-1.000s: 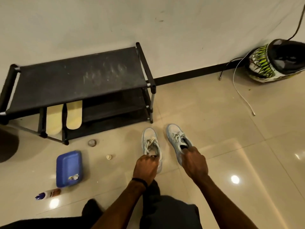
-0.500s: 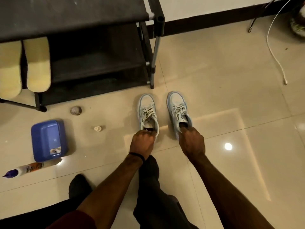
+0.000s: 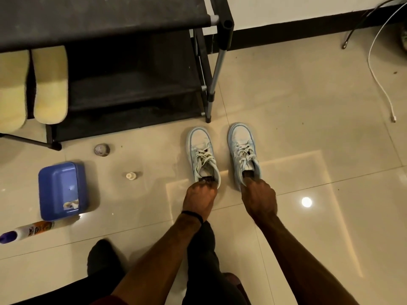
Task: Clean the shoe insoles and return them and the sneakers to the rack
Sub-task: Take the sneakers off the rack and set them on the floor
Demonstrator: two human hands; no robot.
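Two pale blue-and-white sneakers stand side by side on the tiled floor, toes toward the rack. My left hand [image 3: 199,198] grips the heel opening of the left sneaker [image 3: 201,155]. My right hand [image 3: 258,195] has its fingers tucked into the heel opening of the right sneaker [image 3: 242,146]. Two yellowish insoles [image 3: 50,84] lean on a lower shelf at the left of the black shoe rack [image 3: 132,89].
A blue plastic tub [image 3: 60,190] sits on the floor at left, a cleaner bottle [image 3: 28,231] lies below it. A small round object [image 3: 101,149] and a small cap [image 3: 130,175] lie near the rack. A white cable [image 3: 378,78] runs at right.
The view has dropped and moved closer to the rack and sneakers. Both hands stay on the sneaker heels; the sneakers have barely shifted on the floor.
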